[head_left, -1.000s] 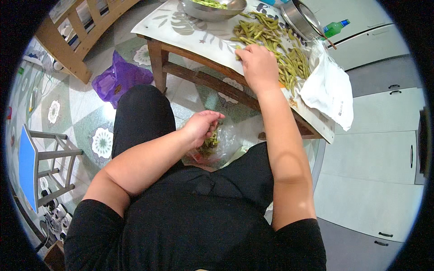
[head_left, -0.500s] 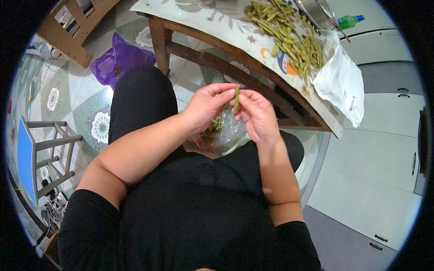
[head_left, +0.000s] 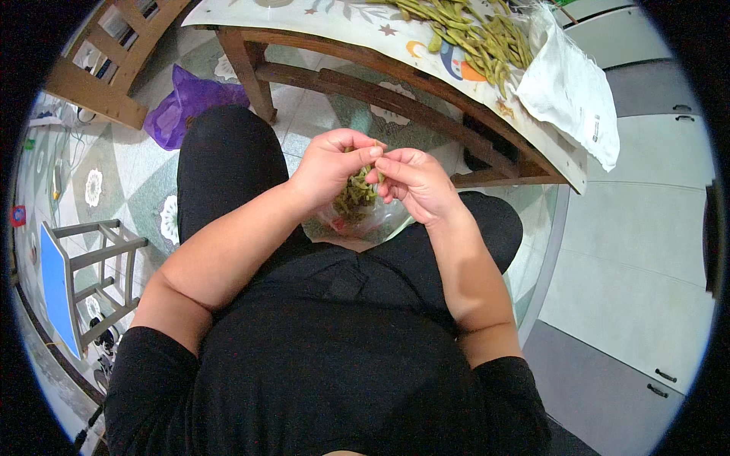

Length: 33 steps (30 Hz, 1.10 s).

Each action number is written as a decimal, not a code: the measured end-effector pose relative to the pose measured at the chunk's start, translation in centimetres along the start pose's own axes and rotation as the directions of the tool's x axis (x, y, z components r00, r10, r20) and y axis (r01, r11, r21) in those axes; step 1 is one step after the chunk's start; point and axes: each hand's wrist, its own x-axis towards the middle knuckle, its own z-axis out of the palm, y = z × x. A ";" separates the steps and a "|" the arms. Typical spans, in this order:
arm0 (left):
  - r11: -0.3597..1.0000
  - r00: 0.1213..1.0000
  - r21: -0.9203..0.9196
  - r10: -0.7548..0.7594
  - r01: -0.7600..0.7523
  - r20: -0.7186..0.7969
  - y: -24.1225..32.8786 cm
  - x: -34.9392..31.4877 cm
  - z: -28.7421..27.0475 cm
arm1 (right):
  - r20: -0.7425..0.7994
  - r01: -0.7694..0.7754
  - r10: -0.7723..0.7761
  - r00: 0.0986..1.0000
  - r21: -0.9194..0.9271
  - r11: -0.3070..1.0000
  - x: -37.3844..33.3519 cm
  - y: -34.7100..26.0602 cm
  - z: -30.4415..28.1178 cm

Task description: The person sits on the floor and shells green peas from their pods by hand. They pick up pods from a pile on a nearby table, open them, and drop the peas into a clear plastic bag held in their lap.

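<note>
My left hand (head_left: 334,166) and my right hand (head_left: 418,182) meet above my lap, thumbs and fingertips pinched together. Between them is a green bean pod (head_left: 381,176), mostly covered by the fingers; only slivers of it show. Below the hands, between my legs, sits a clear plastic bag (head_left: 334,225) with green bean pieces (head_left: 354,199) inside. A loose pile of long green bean pods (head_left: 483,47) lies on the table (head_left: 334,32) ahead, to the right.
A white plastic bag (head_left: 574,95) hangs over the table's right corner. On the floor at left are a purple bag (head_left: 182,106) and a tipped stool with a blue seat (head_left: 59,292). Pale cabinets (head_left: 623,251) line the right side; a wooden slatted frame (head_left: 106,80) stands far left.
Both hands have shifted slightly left, and the pod, upright and plain before, is now mostly hidden by fingers. More bean pieces show in the bag. The view has tilted down.
</note>
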 end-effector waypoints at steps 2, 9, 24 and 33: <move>0.998 0.998 0.010 0.055 -0.055 0.004 -0.3 0.0 -0.1 | 0.006 0.002 -0.002 1.000 0.028 1.000 0.0 0.2 0.1; 0.817 0.910 0.401 0.380 -0.414 0.167 0.1 0.0 -0.7 | 0.086 0.000 -0.009 0.996 0.099 0.995 0.1 0.6 0.0; 0.914 0.989 -0.382 -0.102 0.135 0.106 -0.9 0.3 -0.9 | -0.055 0.183 -0.185 0.981 -0.032 0.983 1.3 1.4 0.9; 0.894 0.964 -0.399 -0.253 0.203 -0.077 -0.6 0.6 -0.1 | -0.123 0.216 -0.227 0.966 -0.099 0.971 2.4 2.2 0.3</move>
